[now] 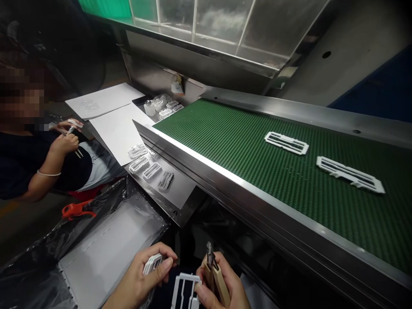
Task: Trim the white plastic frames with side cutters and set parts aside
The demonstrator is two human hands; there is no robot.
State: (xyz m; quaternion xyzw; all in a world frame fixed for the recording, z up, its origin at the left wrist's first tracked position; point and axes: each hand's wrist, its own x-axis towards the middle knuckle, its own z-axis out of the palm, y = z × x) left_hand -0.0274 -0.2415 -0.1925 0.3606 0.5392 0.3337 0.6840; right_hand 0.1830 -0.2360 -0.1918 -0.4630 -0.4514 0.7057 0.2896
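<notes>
My left hand (137,274) is closed around a small stack of white plastic frames (152,263), at the bottom of the view. Beside it, my right hand (233,283) grips a pair of nippers (220,283) with beige handles, its metal jaws pointing up. The right thumb also presses on one white slotted plastic frame (188,277), whose lower part is cut off by the picture edge. To the right, two more white frames, a nearer one (350,174) and a farther one (286,143), lie apart on the green conveyor belt (225,141).
Several white frames (152,170) lie on the side table by white sheets (116,124). A small bottle (149,108) stands behind. A co-worker (35,163) sits at left, hands raised. A plastic-lined box (112,240) with an orange-handled tool (77,210) is at lower left. The conveyor's metal edge (238,182) runs diagonally.
</notes>
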